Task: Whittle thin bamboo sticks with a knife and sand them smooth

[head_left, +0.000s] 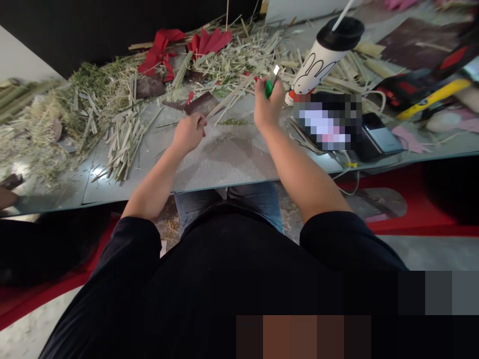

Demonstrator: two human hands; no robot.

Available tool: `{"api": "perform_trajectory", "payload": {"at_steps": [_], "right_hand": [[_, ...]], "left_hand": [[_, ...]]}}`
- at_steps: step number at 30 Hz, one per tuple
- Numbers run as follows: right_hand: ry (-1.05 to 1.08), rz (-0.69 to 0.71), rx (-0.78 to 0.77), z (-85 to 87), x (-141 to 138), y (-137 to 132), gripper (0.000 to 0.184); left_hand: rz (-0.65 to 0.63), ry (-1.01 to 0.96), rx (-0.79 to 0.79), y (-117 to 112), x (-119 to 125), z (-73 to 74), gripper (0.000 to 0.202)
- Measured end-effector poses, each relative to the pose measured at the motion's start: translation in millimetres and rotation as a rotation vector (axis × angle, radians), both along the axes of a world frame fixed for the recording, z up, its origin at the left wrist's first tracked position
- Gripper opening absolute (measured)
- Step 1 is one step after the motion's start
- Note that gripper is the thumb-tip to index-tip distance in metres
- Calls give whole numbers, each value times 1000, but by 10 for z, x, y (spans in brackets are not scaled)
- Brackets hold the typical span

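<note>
My right hand (pixel 268 112) is closed around a green-handled utility knife (pixel 268 89), its blade pointing up and away from me. Over the tabletop to its left, my left hand (pixel 188 133) pinches the near end of a thin, pale plant strip (pixel 231 95). The strip slants away to the upper right, passing beside my right hand. Just beyond my left hand lies a dark brown sheet (pixel 204 103). A small patch of green shavings (pixel 234 121) rests on the table (pixel 239 154) between both hands.
Cut strips (pixel 125 144) and shredded plant matter (pixel 90 80) cover the left and back, with red folded material (pixel 211 42) among them. A rabbit-patterned tumbler (pixel 316 67), a phone (pixel 381 133) and a yellow-handled tool (pixel 434 98) stand or lie right. Another person's hand (pixel 7 197) shows far left.
</note>
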State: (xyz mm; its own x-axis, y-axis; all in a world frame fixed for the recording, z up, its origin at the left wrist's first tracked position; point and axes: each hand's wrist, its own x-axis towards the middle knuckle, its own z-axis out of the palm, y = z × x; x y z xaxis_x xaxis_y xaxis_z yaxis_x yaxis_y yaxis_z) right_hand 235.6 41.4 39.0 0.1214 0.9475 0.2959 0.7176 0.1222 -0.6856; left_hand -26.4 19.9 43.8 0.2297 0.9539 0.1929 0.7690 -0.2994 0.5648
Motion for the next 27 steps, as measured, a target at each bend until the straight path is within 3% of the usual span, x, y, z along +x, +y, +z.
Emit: {"api": "perform_trajectory", "payload": {"at_steps": [1,3,5,7,9,11,16,22,27], "right_hand": [[-80,-121,101,47,13,-45,51],[-171,-217,207,129,25,-145,49],[-308,-84,196,195,1,-269,44],[-466,185,141,245,-69,-430,36],[-546,442,82,274,-177,-619,27],[-636,572,35,277,-302,-809,22],[-767,663,0,177,-550,-1137,27],[-799,803,-104,5,-688,-1238,22],[-779,793,-138,-81,-708,-1145,20]], "left_hand": [[9,57,27,32,-57,25,23],[21,160,44,102,-190,74,20],[36,215,54,137,-331,112,18],[63,241,84,92,-463,123,17],[64,251,136,-35,-576,98,17],[24,257,168,-208,-675,41,19],[-78,284,205,-524,-876,-108,28],[-293,436,-10,-569,-1003,-126,23],[-137,412,-8,-552,-990,-138,36]]}}
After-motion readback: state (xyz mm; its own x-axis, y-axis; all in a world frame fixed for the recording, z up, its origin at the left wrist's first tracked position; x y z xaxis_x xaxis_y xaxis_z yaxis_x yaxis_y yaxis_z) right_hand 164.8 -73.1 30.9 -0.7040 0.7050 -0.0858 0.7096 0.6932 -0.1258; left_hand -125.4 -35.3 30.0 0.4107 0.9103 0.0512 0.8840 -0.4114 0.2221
